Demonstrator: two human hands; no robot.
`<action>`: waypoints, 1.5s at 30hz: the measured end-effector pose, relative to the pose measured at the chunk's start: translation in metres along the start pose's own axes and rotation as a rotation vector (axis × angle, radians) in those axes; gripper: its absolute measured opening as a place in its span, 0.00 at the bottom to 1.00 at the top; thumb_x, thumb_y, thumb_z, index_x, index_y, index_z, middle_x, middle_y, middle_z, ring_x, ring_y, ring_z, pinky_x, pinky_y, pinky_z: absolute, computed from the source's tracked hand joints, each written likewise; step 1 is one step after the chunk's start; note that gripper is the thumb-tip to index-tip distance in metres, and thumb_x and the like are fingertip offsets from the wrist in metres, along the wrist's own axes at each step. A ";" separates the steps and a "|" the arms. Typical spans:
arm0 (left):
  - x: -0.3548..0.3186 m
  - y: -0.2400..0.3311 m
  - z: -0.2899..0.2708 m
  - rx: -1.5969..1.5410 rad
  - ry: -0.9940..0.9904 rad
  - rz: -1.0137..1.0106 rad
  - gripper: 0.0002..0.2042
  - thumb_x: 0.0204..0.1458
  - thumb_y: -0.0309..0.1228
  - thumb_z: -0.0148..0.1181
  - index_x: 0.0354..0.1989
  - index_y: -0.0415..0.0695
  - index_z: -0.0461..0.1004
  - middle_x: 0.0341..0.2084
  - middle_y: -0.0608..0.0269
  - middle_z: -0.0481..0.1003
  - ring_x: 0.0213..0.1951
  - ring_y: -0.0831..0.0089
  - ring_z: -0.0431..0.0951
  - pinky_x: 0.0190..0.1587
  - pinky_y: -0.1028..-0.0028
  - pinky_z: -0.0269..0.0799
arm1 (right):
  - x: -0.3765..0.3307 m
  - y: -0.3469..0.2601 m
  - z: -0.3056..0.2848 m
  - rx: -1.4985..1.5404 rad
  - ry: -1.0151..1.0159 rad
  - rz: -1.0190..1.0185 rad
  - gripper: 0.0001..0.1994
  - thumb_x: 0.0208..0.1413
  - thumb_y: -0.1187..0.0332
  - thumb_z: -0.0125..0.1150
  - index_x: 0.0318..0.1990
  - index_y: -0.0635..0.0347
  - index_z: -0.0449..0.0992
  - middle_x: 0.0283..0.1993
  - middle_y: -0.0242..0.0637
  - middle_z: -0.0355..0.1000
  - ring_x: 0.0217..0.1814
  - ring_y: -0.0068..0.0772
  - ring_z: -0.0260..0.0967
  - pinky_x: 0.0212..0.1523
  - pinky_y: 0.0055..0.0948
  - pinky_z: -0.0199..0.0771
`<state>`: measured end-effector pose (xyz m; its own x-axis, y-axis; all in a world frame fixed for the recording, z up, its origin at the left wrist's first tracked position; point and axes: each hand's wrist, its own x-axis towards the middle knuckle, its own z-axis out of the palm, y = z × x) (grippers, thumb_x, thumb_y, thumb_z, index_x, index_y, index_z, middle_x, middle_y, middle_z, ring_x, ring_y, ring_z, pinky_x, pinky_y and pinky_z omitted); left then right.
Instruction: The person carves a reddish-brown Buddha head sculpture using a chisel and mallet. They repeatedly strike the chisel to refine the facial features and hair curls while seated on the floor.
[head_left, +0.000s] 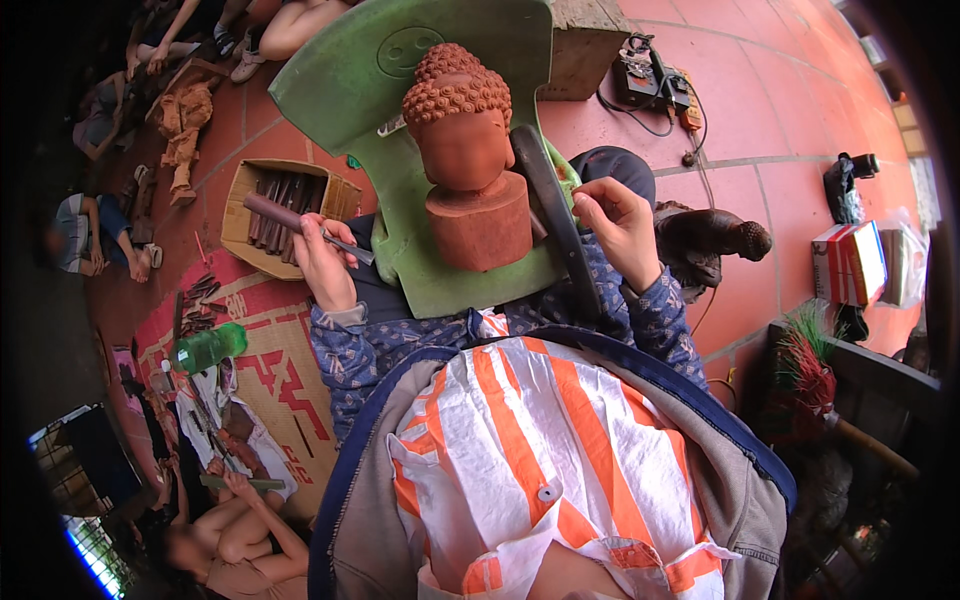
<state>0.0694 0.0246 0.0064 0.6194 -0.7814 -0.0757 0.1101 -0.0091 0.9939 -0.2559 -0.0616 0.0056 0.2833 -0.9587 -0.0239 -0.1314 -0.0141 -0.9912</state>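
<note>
A reddish-brown carved wooden head (463, 140) with a curled-hair top stands on a round base, leaning against a green plastic chair (350, 75) tipped over in front of me. My left hand (322, 262) grips a wooden-handled chisel (290, 220), its metal blade pointing right toward the chair, apart from the carving. To the right of the carving's base, my right hand (615, 222) is raised with its fingers pinched on a small thin tool I cannot make out, beside a dark curved strap (555, 215).
A cardboard box of chisels (272, 205) lies left of the chair. A green bottle (210, 347) and loose tools rest on a red mat. A dark carved figure (715, 240), a power strip (650, 85) and a broom (810, 370) are at right. Other people sit at left.
</note>
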 end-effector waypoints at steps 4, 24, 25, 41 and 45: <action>0.000 -0.001 0.000 -0.007 -0.001 -0.004 0.15 0.63 0.46 0.38 0.37 0.45 0.60 0.19 0.64 0.65 0.16 0.82 0.60 0.16 0.84 0.53 | 0.000 0.000 0.000 -0.004 0.001 0.008 0.07 0.56 0.72 0.57 0.34 0.70 0.73 0.25 0.28 0.70 0.28 0.13 0.64 0.30 0.15 0.64; 0.001 -0.091 -0.246 0.431 0.415 -0.406 0.16 0.58 0.44 0.51 0.37 0.42 0.67 0.13 0.66 0.67 0.08 0.82 0.58 0.09 0.81 0.50 | 0.014 0.018 -0.033 -0.086 0.187 -0.005 0.08 0.57 0.70 0.57 0.36 0.67 0.75 0.30 0.29 0.73 0.31 0.14 0.66 0.33 0.15 0.66; -0.012 -0.113 -0.263 0.465 0.448 -0.512 0.16 0.57 0.44 0.51 0.38 0.42 0.68 0.13 0.65 0.68 0.08 0.81 0.59 0.08 0.81 0.50 | 0.017 0.025 -0.043 -0.158 0.222 -0.016 0.08 0.57 0.70 0.57 0.38 0.67 0.74 0.32 0.31 0.74 0.35 0.18 0.69 0.38 0.18 0.68; -0.102 -0.238 -0.278 0.609 0.429 -1.030 0.12 0.53 0.34 0.56 0.42 0.41 0.70 0.22 0.58 0.74 0.20 0.70 0.74 0.21 0.70 0.70 | 0.097 0.177 -0.172 -0.986 0.421 0.252 0.26 0.58 0.51 0.49 0.47 0.70 0.72 0.42 0.55 0.74 0.48 0.50 0.72 0.49 0.38 0.68; -0.120 -0.258 -0.314 0.917 0.407 -0.897 0.14 0.48 0.35 0.60 0.42 0.42 0.72 0.31 0.52 0.77 0.34 0.55 0.78 0.38 0.63 0.73 | 0.109 0.153 -0.127 -1.028 0.171 -0.057 0.24 0.58 0.54 0.53 0.51 0.68 0.70 0.41 0.50 0.74 0.46 0.41 0.72 0.47 0.34 0.68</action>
<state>0.2107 0.3167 -0.2663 0.8112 -0.0474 -0.5828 0.1396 -0.9522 0.2717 -0.3657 -0.2040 -0.1323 0.1868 -0.9753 0.1180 -0.8900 -0.2188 -0.4000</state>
